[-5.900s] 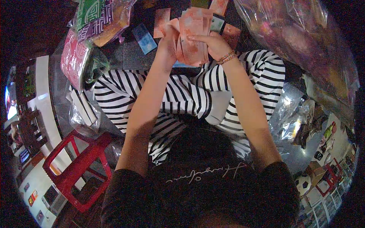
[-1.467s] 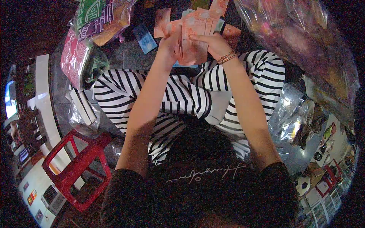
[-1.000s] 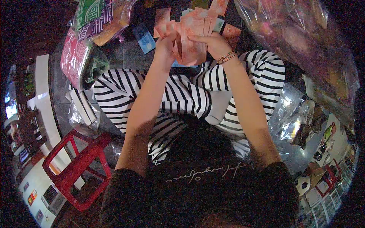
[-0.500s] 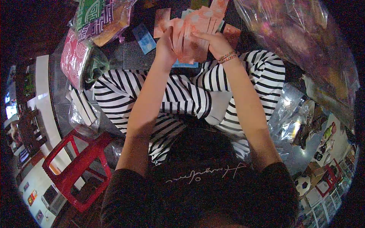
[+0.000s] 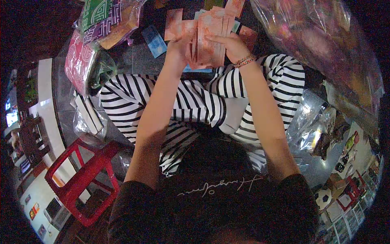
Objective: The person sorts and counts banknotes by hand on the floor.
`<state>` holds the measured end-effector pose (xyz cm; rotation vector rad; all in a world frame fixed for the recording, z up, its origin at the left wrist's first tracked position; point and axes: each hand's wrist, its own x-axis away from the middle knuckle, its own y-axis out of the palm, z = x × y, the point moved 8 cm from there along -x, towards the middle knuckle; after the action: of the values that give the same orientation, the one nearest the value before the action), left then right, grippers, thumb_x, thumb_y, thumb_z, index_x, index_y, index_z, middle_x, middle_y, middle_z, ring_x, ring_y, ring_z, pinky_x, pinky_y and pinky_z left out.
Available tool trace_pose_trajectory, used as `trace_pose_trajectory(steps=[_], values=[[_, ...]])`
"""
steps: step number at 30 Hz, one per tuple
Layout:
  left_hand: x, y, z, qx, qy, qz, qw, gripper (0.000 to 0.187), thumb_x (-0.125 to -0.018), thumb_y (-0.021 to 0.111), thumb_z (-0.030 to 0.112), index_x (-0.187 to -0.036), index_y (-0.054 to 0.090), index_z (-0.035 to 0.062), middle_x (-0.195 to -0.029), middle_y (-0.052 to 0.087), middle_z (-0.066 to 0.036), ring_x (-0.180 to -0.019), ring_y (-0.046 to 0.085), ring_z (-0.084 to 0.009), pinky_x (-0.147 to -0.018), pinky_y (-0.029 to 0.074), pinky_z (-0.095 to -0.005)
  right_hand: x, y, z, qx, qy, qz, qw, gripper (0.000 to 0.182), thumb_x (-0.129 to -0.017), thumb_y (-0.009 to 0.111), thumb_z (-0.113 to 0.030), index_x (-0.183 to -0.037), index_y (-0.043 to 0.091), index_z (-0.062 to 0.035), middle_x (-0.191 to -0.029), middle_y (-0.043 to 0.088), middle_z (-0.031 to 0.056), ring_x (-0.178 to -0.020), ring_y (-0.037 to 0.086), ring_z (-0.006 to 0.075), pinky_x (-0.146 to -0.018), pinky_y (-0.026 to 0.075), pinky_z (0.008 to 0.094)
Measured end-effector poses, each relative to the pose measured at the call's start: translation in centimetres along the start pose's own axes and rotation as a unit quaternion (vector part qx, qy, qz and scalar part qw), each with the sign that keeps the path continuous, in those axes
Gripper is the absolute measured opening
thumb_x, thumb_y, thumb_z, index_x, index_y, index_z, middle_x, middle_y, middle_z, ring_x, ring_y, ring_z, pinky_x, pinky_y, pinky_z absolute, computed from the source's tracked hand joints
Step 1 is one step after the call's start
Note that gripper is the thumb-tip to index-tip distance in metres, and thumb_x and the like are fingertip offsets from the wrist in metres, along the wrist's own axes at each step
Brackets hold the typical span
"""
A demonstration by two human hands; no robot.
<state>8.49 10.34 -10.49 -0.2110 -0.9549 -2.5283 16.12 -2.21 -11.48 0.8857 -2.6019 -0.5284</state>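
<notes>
A fanned sheaf of orange-red paper notes (image 5: 209,44) is held up in front of my crossed legs. My left hand (image 5: 178,51) grips its left side, with some notes spread apart from the rest. On the right side, my right hand (image 5: 235,46) is closed round the sheaf, its thumb lying across the front note. More orange notes (image 5: 174,21) lie behind and around it, a few with greenish edges. One blue note (image 5: 154,42) rests on the dark floor to the left. Another blue note (image 5: 198,69) shows just below the sheaf.
Plastic-wrapped patterned packs (image 5: 81,57) stand at the left. A large clear plastic bag (image 5: 317,44) fills the upper right. The red plastic stool (image 5: 83,179) lies at lower left. Crumpled clear plastic (image 5: 306,122) is beside my right knee. A football (image 5: 323,197) sits far right.
My left hand has shifted slightly, and the notes on the left side have spread away from the main sheaf. My right hand stays nearly in place.
</notes>
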Motion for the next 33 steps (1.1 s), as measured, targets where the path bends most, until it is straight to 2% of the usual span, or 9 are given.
trace_pose_trajectory(steps=[7, 10, 13, 16, 19, 22, 24, 27, 33], values=[[-0.5, 1.2, 0.0, 0.029, -0.036, -0.015, 0.999, 0.032, -0.086, 0.056, 0.024, -0.108, 0.052, 0.0, -0.102, 0.058, -0.008, -0.09, 0.058, -0.0187, -0.075, 0.048, -0.0314, 0.0, -0.2, 0.4, -0.049, 0.043, -0.014, 0.998, 0.029, -0.078, 0.06, -0.002, -0.106, 0.057, 0.0035, -0.109, 0.059, 0.0098, -0.102, 0.056, 0.0166, -0.089, 0.043, 0.0278], [0.2, 2.3, 0.2, -0.01, -0.057, -0.021, 0.998, 0.034, -0.087, 0.056, 0.025, -0.109, 0.051, 0.0001, -0.102, 0.057, -0.007, -0.09, 0.057, -0.0166, -0.076, 0.048, -0.0302, 0.1, 0.2, -0.1, 0.007, 0.019, -0.017, 1.0, 0.03, -0.078, 0.06, -0.003, -0.108, 0.056, 0.0035, -0.109, 0.059, 0.0101, -0.104, 0.054, 0.0161, -0.091, 0.04, 0.0269], [0.5, 3.3, -0.4, -0.047, -0.056, -0.05, 0.996, 0.034, -0.086, 0.057, 0.024, -0.109, 0.051, -0.0004, -0.102, 0.057, -0.006, -0.091, 0.056, -0.015, -0.077, 0.047, -0.029, 0.6, 1.2, -1.0, 0.013, -0.005, -0.019, 1.0, 0.047, -0.071, 0.068, -0.011, -0.11, 0.048, 0.0051, -0.108, 0.056, 0.0077, -0.103, 0.052, 0.0157, -0.087, 0.04, 0.0275], [0.5, 3.1, -0.8, -0.072, -0.039, -0.062, 0.995, 0.033, -0.086, 0.058, 0.021, -0.109, 0.051, -0.0008, -0.103, 0.057, -0.006, -0.092, 0.056, -0.0148, -0.08, 0.046, -0.0291, 0.6, 1.2, -0.2, 0.009, 0.022, 0.005, 1.0, 0.037, -0.079, 0.061, -0.01, -0.113, 0.049, 0.0001, -0.109, 0.056, 0.0069, -0.103, 0.052, 0.014, -0.09, 0.039, 0.0277], [-0.2, 1.3, -1.1, -0.064, -0.064, -0.035, 0.995, 0.032, -0.085, 0.059, 0.02, -0.109, 0.051, -0.0004, -0.102, 0.057, -0.006, -0.092, 0.056, -0.0153, -0.081, 0.045, -0.0293, 0.9, 2.2, -0.8, 0.017, 0.03, -0.029, 0.999, 0.042, -0.08, 0.061, -0.012, -0.116, 0.044, -0.0011, -0.112, 0.053, 0.0061, -0.104, 0.051, 0.0131, -0.09, 0.039, 0.028], [-0.4, 0.9, -0.7, -0.048, -0.055, -0.013, 0.997, 0.031, -0.084, 0.06, 0.019, -0.107, 0.052, 0.0005, -0.099, 0.059, -0.006, -0.09, 0.057, -0.0156, -0.079, 0.045, -0.0284, 0.7, 2.1, 0.7, 0.033, 0.115, -0.055, 0.991, 0.052, -0.081, 0.061, -0.014, -0.124, 0.036, 0.0011, -0.117, 0.05, 0.0066, -0.108, 0.048, 0.0127, -0.093, 0.037, 0.0272], [0.1, 1.9, -0.1, -0.053, -0.026, -0.009, 0.998, 0.03, -0.083, 0.06, 0.018, -0.107, 0.053, 0.001, -0.098, 0.059, -0.006, -0.088, 0.057, -0.0156, -0.077, 0.046, -0.028, -0.7, 1.3, 2.1, 0.154, 0.051, -0.058, 0.985, 0.059, -0.081, 0.061, -0.016, -0.129, 0.031, 0.0014, -0.12, 0.049, 0.0061, -0.112, 0.044, 0.012, -0.096, 0.033, 0.026], [0.8, 2.9, -0.5, -0.036, -0.035, -0.011, 0.999, 0.029, -0.083, 0.06, 0.016, -0.106, 0.053, 0.0006, -0.098, 0.059, -0.007, -0.087, 0.058, -0.016, -0.076, 0.046, -0.0283, 1.3, 2.9, 0.6, 0.135, 0.021, -0.077, 0.988, 0.057, -0.081, 0.06, -0.017, -0.129, 0.034, 0.0004, -0.122, 0.047, 0.0057, -0.114, 0.041, 0.0115, -0.098, 0.031, 0.0258], [0.3, 1.4, -0.2, -0.025, -0.012, 0.008, 1.0, 0.032, -0.083, 0.058, 0.016, -0.11, 0.051, -0.0007, -0.103, 0.057, -0.008, -0.092, 0.058, -0.0175, -0.078, 0.048, -0.031, 1.3, 2.9, 0.0, 0.229, 0.077, -0.104, 0.965, 0.05, -0.082, 0.057, -0.017, -0.125, 0.039, 0.0017, -0.117, 0.05, 0.006, -0.108, 0.046, 0.0123, -0.094, 0.034, 0.0254]])
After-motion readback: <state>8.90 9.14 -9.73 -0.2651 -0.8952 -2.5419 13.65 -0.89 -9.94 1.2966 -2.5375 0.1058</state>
